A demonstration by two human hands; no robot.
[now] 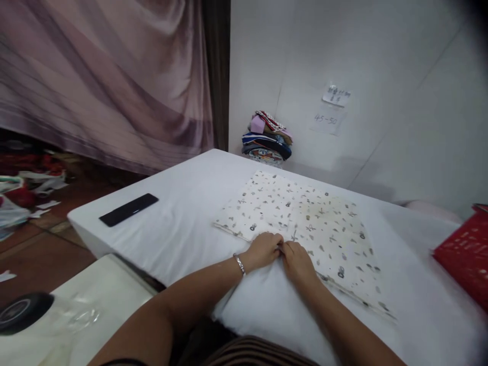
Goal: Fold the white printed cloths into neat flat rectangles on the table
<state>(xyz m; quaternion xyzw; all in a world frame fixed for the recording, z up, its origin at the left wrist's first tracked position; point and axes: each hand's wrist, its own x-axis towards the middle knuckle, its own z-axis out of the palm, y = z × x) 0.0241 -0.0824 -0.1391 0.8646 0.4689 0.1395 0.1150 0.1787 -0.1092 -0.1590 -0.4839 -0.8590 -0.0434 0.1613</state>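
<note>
A white cloth printed with small dark and beige motifs [305, 213] lies spread flat on the white-covered table [198, 188]. At the middle of its near edge, my left hand [266, 249] and my right hand [299, 262] meet, their fingers pinched on the fabric edge. The fingertips nearly touch each other, and a small bit of the edge shows between them. A silver bracelet [239, 264] circles my left wrist. The exact fold under the fingers is hidden.
A black phone-like slab [128, 209] lies on the table's left. Folded clothes [267, 137] are stacked by the wall. At right is a red bag-like object [465, 256]. A pale surface [102, 295] with a black round object [25, 312] stands lower left. A pink curtain [125, 76] hangs behind.
</note>
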